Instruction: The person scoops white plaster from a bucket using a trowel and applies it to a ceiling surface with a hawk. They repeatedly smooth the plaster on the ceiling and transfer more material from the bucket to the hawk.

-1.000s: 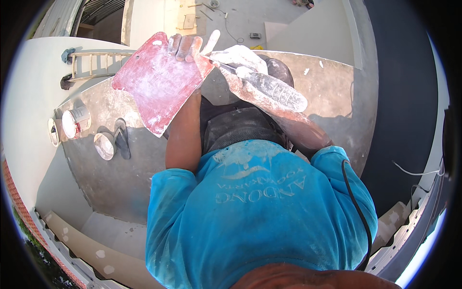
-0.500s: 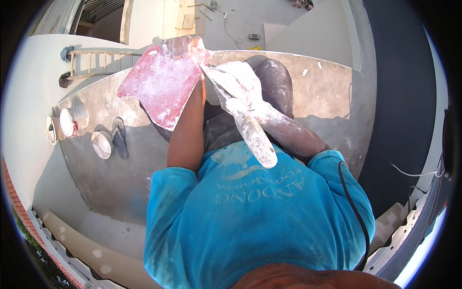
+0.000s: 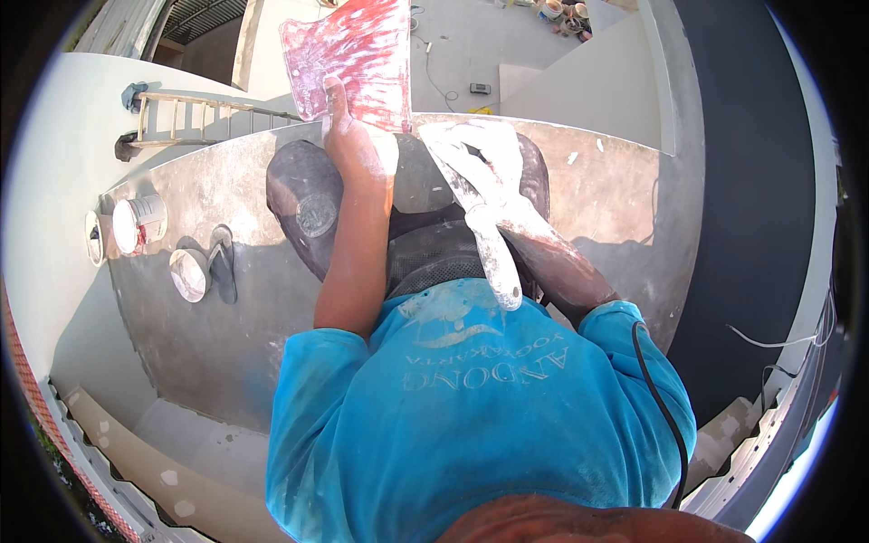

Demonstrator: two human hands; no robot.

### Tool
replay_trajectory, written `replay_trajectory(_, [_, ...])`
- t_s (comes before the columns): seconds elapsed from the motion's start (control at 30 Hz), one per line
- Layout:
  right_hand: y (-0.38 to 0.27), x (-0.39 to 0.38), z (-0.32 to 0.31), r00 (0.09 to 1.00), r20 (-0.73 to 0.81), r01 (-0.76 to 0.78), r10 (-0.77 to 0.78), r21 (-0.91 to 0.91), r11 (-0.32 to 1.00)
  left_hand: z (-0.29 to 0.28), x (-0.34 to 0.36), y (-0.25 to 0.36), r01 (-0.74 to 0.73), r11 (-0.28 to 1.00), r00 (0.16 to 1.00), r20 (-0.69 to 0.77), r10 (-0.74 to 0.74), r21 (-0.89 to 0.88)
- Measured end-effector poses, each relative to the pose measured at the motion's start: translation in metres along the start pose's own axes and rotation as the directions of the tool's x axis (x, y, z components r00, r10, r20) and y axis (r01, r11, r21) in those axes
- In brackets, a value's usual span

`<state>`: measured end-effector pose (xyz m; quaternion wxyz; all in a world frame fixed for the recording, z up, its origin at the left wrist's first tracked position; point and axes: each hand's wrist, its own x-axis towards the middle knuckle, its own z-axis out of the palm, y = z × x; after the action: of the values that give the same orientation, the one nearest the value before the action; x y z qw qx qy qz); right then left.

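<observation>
Red sheet [image 3: 362, 59]: raised out front in the left hand [image 3: 353, 149], thumb pressed on its near face, other fingers hidden.
Scraper [image 3: 494, 258]: pinched near the blade by the right hand [image 3: 502, 172], handle pointing back toward the shirt [image 3: 480, 452].
Slip: whitened fingers could lose their grip on either.
Cord [image 3: 665, 398]: could snag the right arm.
Shirt lettering: pale, upside down.
Bucket [image 3: 138, 223] label: too small to read.

Building site; ladder [image 3: 203, 119], smeared bucket [image 3: 140, 223], grey concrete [image 3: 235, 362]
</observation>
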<state>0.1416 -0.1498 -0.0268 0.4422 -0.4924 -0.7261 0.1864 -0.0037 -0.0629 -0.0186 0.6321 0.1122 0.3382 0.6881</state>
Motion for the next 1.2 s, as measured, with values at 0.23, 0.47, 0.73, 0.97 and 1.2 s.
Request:
replay_trajectory(0.23, [0.011,0.006,0.007,0.863,-0.219,0.357,-0.455,-0.371,0.857,0.010,-0.019,0.011,0.090,0.988,0.996,0.002,-0.091,0.126])
replay_trajectory(0.47, [0.050,0.050,-0.022,0.894,-0.367,0.110,-0.256,-0.374,0.921,-0.005,-0.028,0.016,0.111,0.965,0.977,0.154,-0.151,0.239])
replay_trajectory(0.73, [0.046,0.039,-0.025,0.903,-0.339,0.126,-0.266,-0.383,0.915,-0.028,-0.011,0.019,0.225,0.951,0.929,0.250,-0.274,0.210])
replay_trajectory(0.97, [0.009,0.038,-0.059,0.682,-0.325,-0.630,0.655,0.192,0.752,-0.058,0.011,0.019,-0.318,0.939,0.516,0.855,0.059,0.128])
replay_trajectory(1.2, [-0.005,0.002,-0.061,0.915,-0.267,-0.266,0.303,0.168,0.949,-0.016,-0.005,0.058,-0.222,0.806,0.819,0.553,-0.151,0.549])
